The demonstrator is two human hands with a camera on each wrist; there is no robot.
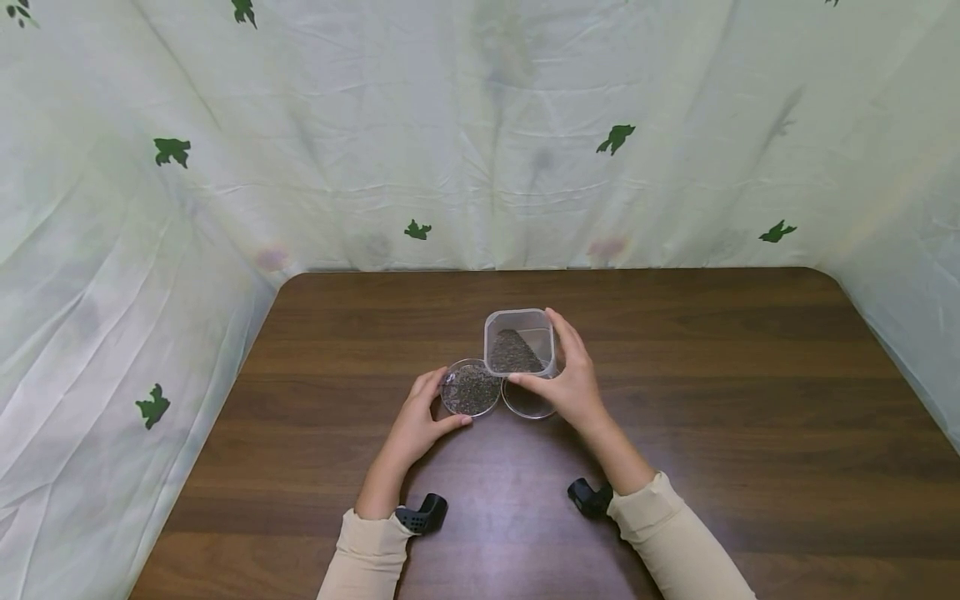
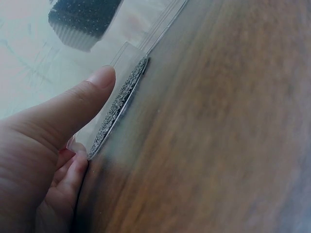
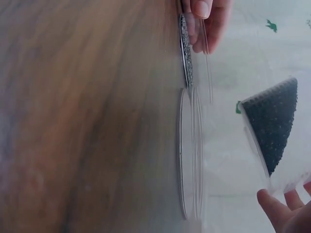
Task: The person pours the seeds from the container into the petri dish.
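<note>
My left hand [image 1: 416, 425] holds a round clear petri dish [image 1: 470, 390] on the table, thumb at its near side and fingers at the far left. A layer of dark grey granules [image 2: 119, 107] covers the bottom of that dish. My right hand [image 1: 576, 385] grips a squarish clear plastic tub [image 1: 538, 332] between thumb and fingers, raised above the table and tilted. Dark granules [image 3: 274, 124] have slid into a slanted heap inside the tub. Partly hidden below it, a second petri dish [image 3: 187, 155] stands beside the first, with no granules visible in it.
The brown wooden table [image 1: 712, 400] extends around the dishes. A pale curtain [image 1: 337, 150] with green leaf shapes hangs behind and at both sides. Each wrist wears a black camera, the left camera [image 1: 423, 514] and the right camera [image 1: 589, 498] facing inward.
</note>
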